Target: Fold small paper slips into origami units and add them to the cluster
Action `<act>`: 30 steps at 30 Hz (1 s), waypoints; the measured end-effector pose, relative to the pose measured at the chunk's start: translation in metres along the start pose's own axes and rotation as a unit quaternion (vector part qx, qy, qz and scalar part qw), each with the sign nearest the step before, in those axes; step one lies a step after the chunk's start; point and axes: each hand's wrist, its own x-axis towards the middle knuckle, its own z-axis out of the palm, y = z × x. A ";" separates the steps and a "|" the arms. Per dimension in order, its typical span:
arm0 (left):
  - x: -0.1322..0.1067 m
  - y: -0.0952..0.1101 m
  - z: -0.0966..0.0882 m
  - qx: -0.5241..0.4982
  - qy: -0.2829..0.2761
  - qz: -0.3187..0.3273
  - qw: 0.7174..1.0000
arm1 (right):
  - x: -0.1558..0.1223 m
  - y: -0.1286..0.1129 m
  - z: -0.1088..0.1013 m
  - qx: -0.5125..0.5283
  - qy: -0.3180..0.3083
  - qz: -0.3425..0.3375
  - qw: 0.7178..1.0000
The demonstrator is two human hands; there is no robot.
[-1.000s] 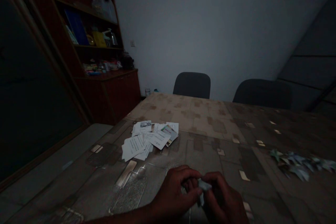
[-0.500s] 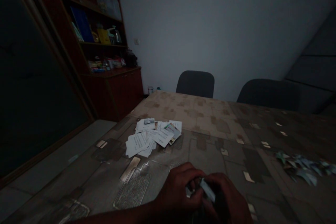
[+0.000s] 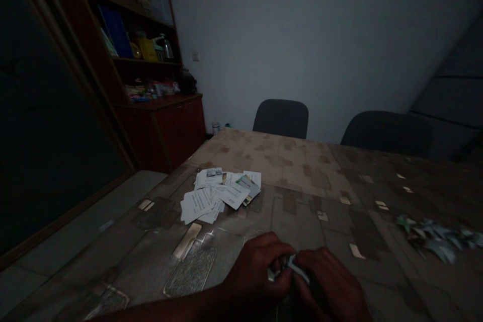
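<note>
At the near edge of the view, my left hand (image 3: 260, 271) and my right hand (image 3: 328, 282) meet over the table. Both are closed on a small, pale paper card (image 3: 298, 269), which looks bent or folded between the fingers. Most of it is hidden by fingers and shadow. Beyond my left hand lies a loose pile of printed white cards (image 3: 198, 204), fanned over each other, one with a green and grey picture. To the right of my right hand sits a heap of crumpled or folded paper pieces (image 3: 439, 239).
A patterned cloth covers the table (image 3: 290, 161). Two dark chairs, one nearer the middle (image 3: 281, 118) and one at the right (image 3: 385, 133), stand behind it against the wall. A reddish shelf cabinet (image 3: 177, 128) holding boxes and bottles stands at the back left.
My right hand has turned and shifted slightly right, its fingers lower over the paper card, so less of it shows. My left hand stays nearly in place. The pile and heap are unchanged.
</note>
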 end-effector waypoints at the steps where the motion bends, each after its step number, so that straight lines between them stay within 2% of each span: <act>1: 0.000 0.001 0.000 -0.001 -0.003 -0.005 1.000 | 0.000 0.000 0.000 -0.001 -0.003 -0.002 1.000; 15: 0.001 0.002 0.002 -0.039 0.001 -0.064 0.997 | 0.002 0.000 0.000 -0.019 -0.019 -0.020 0.999; 24: 0.000 -0.003 0.004 -0.012 0.010 -0.044 0.999 | 0.001 0.000 0.000 0.012 -0.003 -0.019 1.000; 30: 0.001 -0.006 0.005 -0.021 0.037 -0.014 0.999 | 0.001 -0.002 0.000 0.008 -0.015 -0.004 1.000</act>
